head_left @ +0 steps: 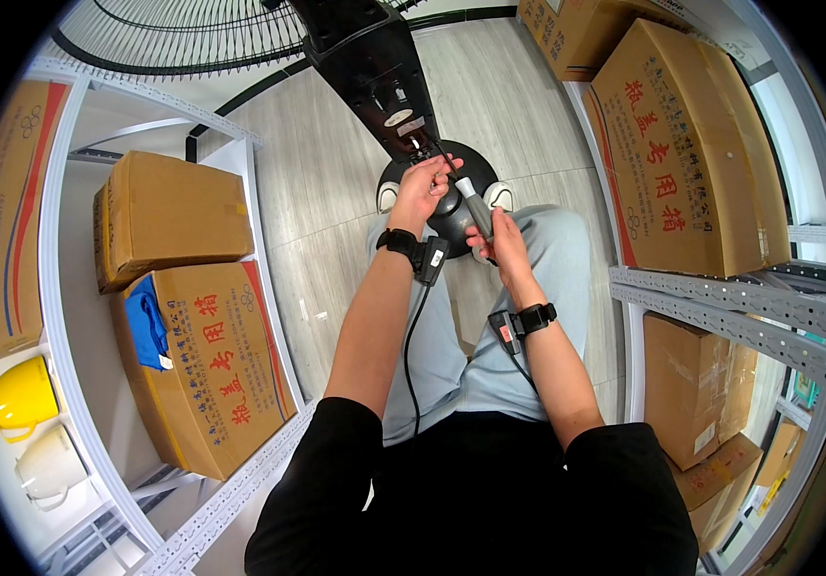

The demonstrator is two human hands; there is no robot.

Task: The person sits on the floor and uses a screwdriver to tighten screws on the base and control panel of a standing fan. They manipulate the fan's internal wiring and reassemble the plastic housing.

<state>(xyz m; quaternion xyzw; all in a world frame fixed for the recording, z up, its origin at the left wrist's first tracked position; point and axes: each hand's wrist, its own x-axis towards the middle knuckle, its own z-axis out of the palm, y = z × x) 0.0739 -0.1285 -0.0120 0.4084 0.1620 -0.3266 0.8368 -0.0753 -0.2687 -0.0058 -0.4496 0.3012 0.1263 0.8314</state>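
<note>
A black standing fan (370,72) rises before me on its round black base (449,245), between my feet. My right hand (504,245) is closed around the grey handle of a screwdriver (476,206). The tool's dark shaft slants up and left to the lower part of the fan's column. There my left hand (423,187) is closed, its fingertips at the shaft beside the column. Whether those fingers pinch the shaft or a small part is too fine to make out. The screwdriver's tip is hard to see against the black housing.
Cardboard boxes (211,355) fill the left shelf rack, with a blue cloth (147,324) on one. Yellow (22,396) and white (51,468) hard hats lie at the far left. More boxes (672,154) stand on the right rack. The fan's wire guard (173,48) spreads overhead.
</note>
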